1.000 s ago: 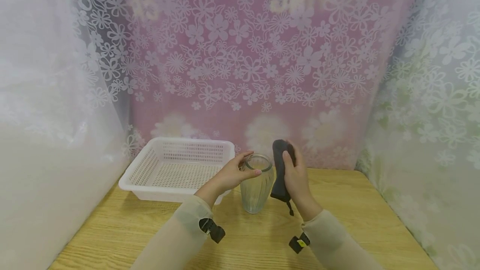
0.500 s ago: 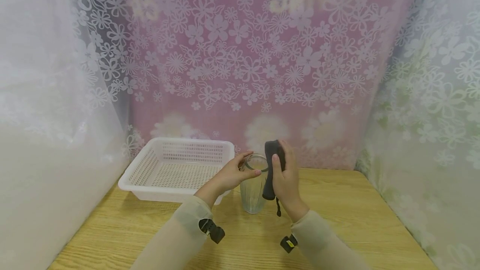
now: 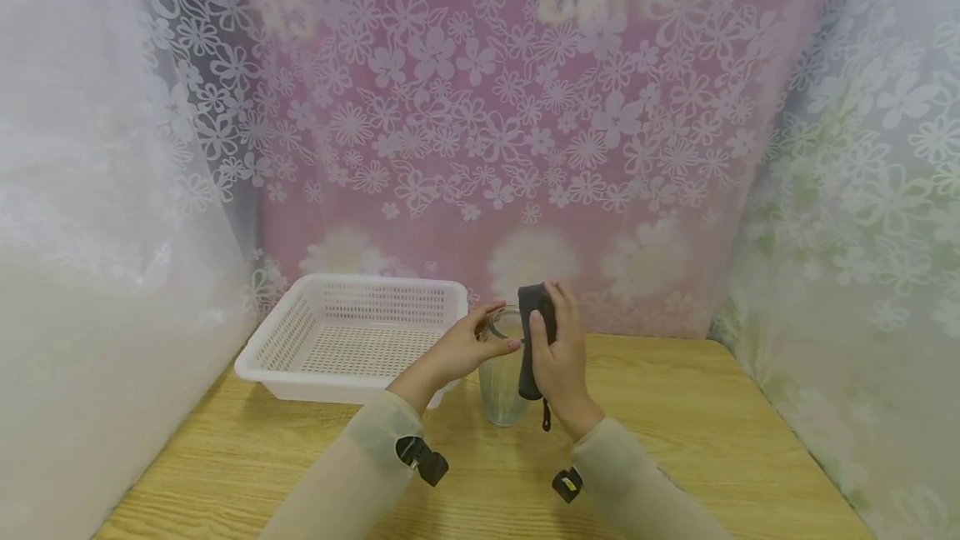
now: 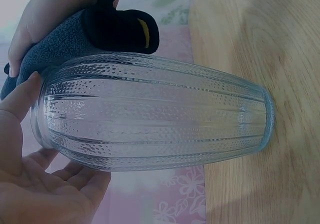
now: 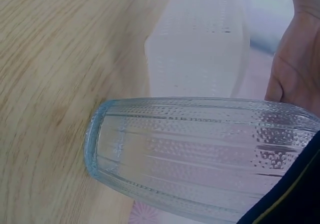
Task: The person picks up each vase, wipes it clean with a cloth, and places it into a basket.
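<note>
A ribbed clear glass vase stands upright on the table, its dimpled sides tapering toward the base in the left wrist view. My left hand holds it near the rim, thumb on the near side and fingers round the far side. In my right hand is a long, dark blue-grey fuzzy cloth bundle with a black end and a short hanging cord. The bundle lies against the upper side of the vase or very close to it. It hides part of the rim in the head view.
A white perforated plastic basket sits at the left, close behind my left forearm. The wood-grain table meets a pink flowered curtain at the back. Pale translucent curtains hang on both sides.
My right hand has moved left with the cloth bundle, from beside the vase to over its right side. The left hand and the vase have stayed in place.
</note>
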`<state>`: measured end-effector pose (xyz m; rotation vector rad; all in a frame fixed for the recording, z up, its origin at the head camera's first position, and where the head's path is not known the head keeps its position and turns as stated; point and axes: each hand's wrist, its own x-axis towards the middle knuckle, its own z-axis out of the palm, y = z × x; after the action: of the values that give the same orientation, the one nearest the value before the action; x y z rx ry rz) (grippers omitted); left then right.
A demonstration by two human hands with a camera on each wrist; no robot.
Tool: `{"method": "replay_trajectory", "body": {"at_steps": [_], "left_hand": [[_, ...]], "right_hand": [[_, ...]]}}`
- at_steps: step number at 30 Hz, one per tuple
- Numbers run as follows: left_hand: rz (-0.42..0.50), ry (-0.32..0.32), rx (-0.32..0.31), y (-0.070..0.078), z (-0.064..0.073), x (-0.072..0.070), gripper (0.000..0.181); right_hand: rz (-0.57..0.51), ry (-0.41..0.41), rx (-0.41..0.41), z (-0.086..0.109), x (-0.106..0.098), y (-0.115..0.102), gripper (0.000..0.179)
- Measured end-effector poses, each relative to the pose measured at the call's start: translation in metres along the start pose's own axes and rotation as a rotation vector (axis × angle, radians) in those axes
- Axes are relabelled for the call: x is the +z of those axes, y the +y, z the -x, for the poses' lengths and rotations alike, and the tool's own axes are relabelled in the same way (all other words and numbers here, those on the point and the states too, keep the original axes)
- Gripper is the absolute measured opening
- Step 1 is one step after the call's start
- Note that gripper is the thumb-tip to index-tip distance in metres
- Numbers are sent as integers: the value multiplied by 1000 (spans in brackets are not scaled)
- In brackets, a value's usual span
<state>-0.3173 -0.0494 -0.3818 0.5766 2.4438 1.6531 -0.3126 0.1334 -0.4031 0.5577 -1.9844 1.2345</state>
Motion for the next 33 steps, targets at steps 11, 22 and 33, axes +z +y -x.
{"method": "replay_trajectory", "body": {"at_steps": [11,22,33], "left_hand": [[-17,-1,-2,0,0,0,79],[-9,-12,3,0,1,0,80],[11,-19,-3,0,1,-1,82]], "right_hand": [[35,-22,103,-1,1,6,53],[-33,-80,319,-1,-2,17,51],[-158,-93,472,-2,-4,25,54]]}}
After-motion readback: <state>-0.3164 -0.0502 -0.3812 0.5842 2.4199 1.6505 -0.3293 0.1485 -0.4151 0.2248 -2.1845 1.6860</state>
